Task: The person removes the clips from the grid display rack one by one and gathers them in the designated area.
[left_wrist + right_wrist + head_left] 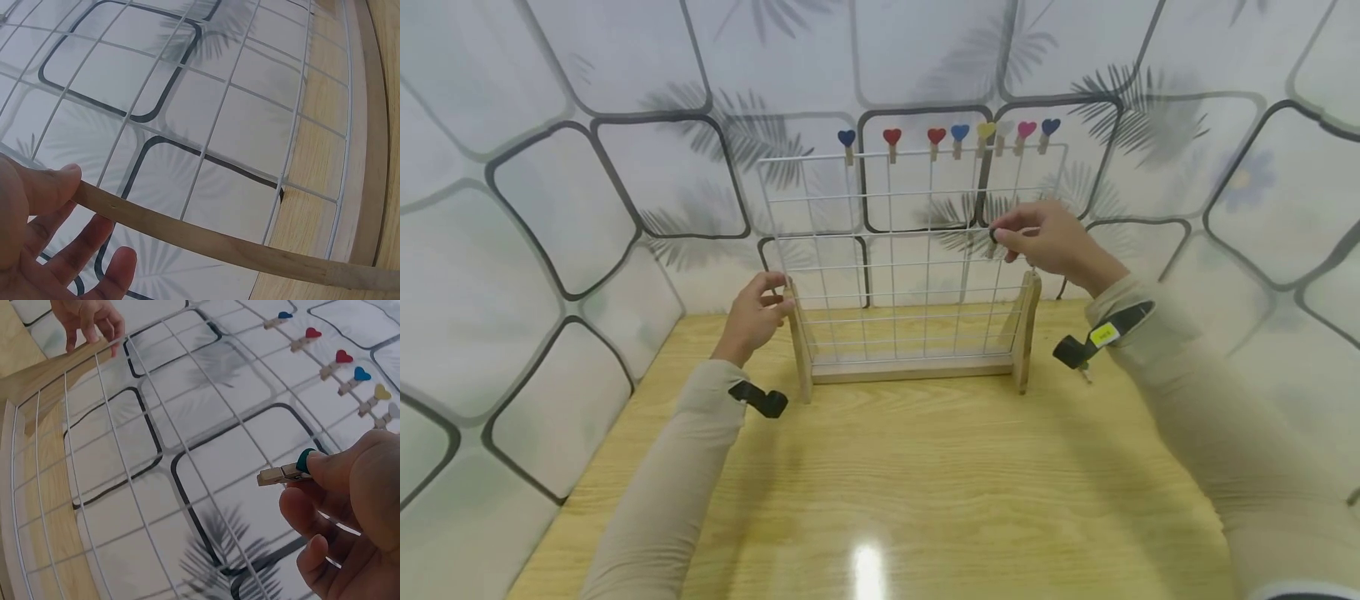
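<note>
Pinching a small clothespin (281, 475) by its dark green heart, the right hand (1048, 242) holds it in front of the wire grid (891, 236), wooden tip pointing away from the fingers; whether that tip touches a wire cannot be fairly judged. Above this hand, a row of heart clips (892, 136) sits on the grid's top edge. Well to its left, the left hand (754, 318) grips a wooden post (800, 343) between thumb and fingers, with the table (925, 467) below both hands.

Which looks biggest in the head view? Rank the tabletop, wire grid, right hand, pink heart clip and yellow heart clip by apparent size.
1. Tabletop
2. Wire grid
3. Right hand
4. Pink heart clip and yellow heart clip: too alike to rank.
</note>
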Available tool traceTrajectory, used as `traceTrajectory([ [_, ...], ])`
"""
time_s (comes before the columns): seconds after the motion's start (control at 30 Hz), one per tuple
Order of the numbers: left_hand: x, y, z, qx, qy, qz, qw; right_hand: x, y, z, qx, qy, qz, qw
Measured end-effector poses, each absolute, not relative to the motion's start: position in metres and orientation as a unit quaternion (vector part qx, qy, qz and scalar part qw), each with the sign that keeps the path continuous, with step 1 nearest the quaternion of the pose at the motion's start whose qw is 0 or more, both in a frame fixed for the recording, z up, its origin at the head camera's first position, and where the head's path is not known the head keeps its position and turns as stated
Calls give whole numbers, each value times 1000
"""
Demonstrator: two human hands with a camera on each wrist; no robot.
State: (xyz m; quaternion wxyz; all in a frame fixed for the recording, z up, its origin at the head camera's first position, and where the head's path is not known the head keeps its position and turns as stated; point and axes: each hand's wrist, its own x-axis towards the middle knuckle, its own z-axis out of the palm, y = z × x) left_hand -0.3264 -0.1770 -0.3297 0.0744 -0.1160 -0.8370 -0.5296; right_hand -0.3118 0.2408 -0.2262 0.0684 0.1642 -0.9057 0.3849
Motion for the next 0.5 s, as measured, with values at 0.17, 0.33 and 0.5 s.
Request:
traceTrajectory([
  [0.17, -326, -177, -330, -119, -836, -529, 81, -307, 270, -243, 139, -911, 380, 76],
  [0.33, -325, -177, -330, -122, -836, -528, 85, -306, 296, -259, 115, -918, 372, 73],
  [0.5, -324, -177, -329, -120, -839, -525, 82, -303, 318, -278, 95, -919, 379, 60],
])
